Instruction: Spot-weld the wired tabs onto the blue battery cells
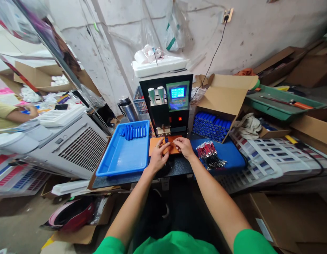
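Both my hands rest on an orange pad (154, 145) in front of a black spot-welding machine (168, 106) with a lit blue screen. My left hand (158, 155) and my right hand (183, 146) are pinched together around a small blue cell (166, 140) held under the machine's electrodes (163, 130). The fingers are curled and closed on it. A blue tray (118, 158) with several blue cells (134, 132) lies to the left. A bundle of red and black wires (209, 153) lies on a blue mat to the right.
A cardboard box of blue cells (212, 126) stands at the right of the machine. A grey air cooler (73, 148) sits at left, another person's arm (15, 114) beyond it. A green tray (279, 106), printed sheets (269, 155) and cardboard boxes fill the right side.
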The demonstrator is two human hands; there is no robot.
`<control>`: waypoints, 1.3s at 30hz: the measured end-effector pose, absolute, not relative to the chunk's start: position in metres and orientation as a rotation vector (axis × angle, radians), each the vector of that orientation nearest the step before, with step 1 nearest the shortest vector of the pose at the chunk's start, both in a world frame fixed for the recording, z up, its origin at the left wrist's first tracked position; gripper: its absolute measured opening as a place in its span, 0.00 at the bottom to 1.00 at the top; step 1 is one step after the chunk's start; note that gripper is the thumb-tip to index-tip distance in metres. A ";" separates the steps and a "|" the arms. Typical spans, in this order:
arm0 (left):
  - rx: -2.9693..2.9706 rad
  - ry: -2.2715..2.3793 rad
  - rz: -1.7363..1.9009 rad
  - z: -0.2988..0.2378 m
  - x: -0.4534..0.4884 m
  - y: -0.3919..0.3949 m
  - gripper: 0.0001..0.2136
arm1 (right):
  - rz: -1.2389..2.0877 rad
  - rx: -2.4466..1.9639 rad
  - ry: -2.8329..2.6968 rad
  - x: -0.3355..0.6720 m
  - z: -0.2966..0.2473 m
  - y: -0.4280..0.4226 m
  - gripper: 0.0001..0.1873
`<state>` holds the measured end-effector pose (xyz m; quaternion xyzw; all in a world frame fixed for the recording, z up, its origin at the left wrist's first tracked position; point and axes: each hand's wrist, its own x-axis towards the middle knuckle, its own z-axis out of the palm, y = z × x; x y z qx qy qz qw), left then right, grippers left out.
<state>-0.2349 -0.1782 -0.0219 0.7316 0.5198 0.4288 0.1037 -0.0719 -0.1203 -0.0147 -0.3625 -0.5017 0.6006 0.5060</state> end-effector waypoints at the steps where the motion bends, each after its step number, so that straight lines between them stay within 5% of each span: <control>1: 2.193 1.519 1.201 -0.022 -0.235 -0.175 0.19 | 1.449 -0.871 -1.197 -0.072 -0.014 -0.121 0.15; 6: 2.150 1.558 1.136 -0.023 -0.232 -0.165 0.24 | 1.445 -0.867 -1.148 -0.071 -0.012 -0.121 0.15; 17: 1.562 1.488 1.335 -0.013 -0.229 -0.150 0.14 | 1.437 -0.877 -1.080 -0.074 -0.010 -0.118 0.16; 39: 1.759 1.624 1.265 -0.030 -0.233 -0.141 0.12 | 1.400 -0.959 -1.063 -0.083 -0.007 -0.116 0.15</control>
